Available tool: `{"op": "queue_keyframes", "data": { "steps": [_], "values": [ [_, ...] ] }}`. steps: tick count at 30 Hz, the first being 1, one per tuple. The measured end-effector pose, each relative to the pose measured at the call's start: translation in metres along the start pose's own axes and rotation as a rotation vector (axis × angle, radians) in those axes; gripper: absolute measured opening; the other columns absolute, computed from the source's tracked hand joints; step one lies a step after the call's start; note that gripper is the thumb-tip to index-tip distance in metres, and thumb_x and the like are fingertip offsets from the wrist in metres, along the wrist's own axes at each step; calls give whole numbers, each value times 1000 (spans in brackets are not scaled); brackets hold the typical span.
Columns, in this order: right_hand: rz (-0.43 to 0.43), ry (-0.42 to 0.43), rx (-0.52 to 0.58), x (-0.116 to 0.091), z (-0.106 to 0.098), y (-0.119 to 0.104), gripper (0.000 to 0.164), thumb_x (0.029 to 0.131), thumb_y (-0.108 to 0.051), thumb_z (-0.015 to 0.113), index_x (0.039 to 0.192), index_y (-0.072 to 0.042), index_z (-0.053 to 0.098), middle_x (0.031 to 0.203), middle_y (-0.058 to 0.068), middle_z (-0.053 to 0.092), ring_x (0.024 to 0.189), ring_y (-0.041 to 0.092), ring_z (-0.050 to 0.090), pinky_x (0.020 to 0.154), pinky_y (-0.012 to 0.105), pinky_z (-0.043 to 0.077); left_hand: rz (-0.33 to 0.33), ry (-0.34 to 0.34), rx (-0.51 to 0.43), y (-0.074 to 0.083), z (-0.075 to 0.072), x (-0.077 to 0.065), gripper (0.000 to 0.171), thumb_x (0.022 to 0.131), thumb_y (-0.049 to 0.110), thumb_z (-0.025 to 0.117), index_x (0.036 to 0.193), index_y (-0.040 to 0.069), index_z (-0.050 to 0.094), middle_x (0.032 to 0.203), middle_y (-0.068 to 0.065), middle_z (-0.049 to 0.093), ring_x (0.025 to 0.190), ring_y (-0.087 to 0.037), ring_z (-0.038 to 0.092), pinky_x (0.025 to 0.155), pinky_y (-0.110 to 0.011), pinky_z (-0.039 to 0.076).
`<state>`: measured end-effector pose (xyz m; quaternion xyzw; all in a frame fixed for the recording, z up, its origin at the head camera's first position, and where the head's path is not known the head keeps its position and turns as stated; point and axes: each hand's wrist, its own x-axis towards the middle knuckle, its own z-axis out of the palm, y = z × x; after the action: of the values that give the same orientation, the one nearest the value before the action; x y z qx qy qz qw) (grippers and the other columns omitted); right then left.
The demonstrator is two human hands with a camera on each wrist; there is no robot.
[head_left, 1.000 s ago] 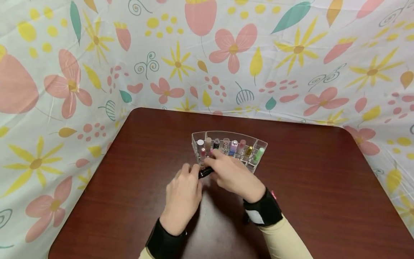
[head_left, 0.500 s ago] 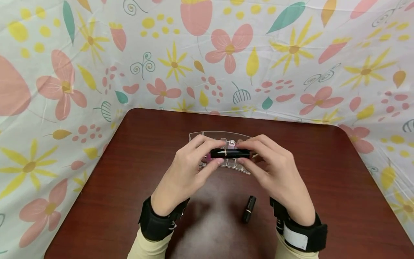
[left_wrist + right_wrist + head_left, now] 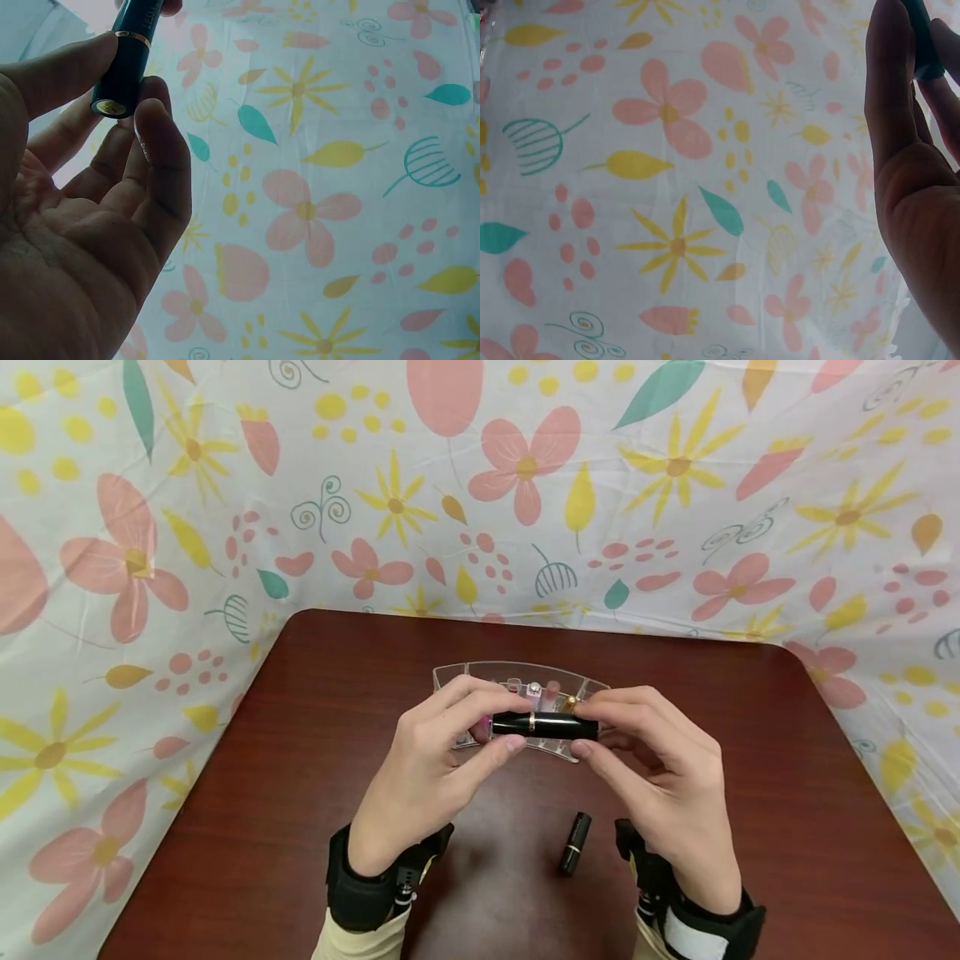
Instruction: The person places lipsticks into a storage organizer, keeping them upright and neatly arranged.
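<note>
In the head view, a black lipstick tube (image 3: pixel 555 725) with a thin gold band lies level between both hands, above the table. My left hand (image 3: pixel 431 764) pinches its left end between thumb and fingers. Its right end is pinched by my right hand (image 3: pixel 667 768). The left wrist view shows the tube's round base with a gold label (image 3: pixel 111 107). Only a short dark end of the tube (image 3: pixel 928 60) appears in the right wrist view. A second black lipstick (image 3: pixel 575 845) lies on the table between the forearms.
Just behind the hands stands a clear fan-shaped organizer (image 3: pixel 558 752), partly hidden by them. Several small cosmetics show in it, among them a pinkish tube (image 3: pixel 551 695). The dark wooden table (image 3: pixel 345 693) borders a flowered cloth (image 3: pixel 645 493) at the back and sides.
Both hands have moved from the organizer's front left to a spread grip on the lipstick tube, now level before it. Since half a second ago, they have shifted slightly right relative to the organizer.
</note>
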<state>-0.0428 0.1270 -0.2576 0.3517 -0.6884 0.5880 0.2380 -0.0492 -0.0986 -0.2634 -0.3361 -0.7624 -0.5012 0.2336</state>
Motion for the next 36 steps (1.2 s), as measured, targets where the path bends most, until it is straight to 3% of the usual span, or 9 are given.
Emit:
{"op": "queue_keyframes", "data": {
  "steps": [8,16,26,31,36],
  "values": [
    [5,-31,-1,2,-1,3,39,73,25,75,109,13,69,105,17,67,86,11,68,74,18,58,-24,21,72,0,-5,-3,26,93,16,75,119,13,72,111,2,68,86,-7,56,72,-19,50],
    [2,34,-19,1,4,3,33,75,21,76,107,15,69,100,12,70,81,10,69,70,17,57,-12,28,59,1,-6,-3,29,92,12,75,121,11,70,117,-1,67,86,-7,58,73,-17,52],
    [-14,99,6,1,7,1,25,81,15,75,105,17,68,91,8,70,76,9,65,69,14,53,49,94,37,3,-6,-2,30,87,3,78,116,8,71,108,-3,68,85,-8,55,68,-17,46],
    [17,93,-20,1,6,8,22,85,10,74,106,14,69,87,9,70,73,8,66,67,15,54,4,66,33,-3,-4,-1,25,92,10,75,117,10,71,101,0,66,84,-9,55,68,-18,47],
    [145,56,-129,2,5,21,26,86,13,71,109,2,73,91,2,73,75,9,70,65,16,55,-85,12,64,-15,-1,-1,23,96,14,71,119,15,71,93,4,61,83,-8,55,64,-18,46]
  ]
}}
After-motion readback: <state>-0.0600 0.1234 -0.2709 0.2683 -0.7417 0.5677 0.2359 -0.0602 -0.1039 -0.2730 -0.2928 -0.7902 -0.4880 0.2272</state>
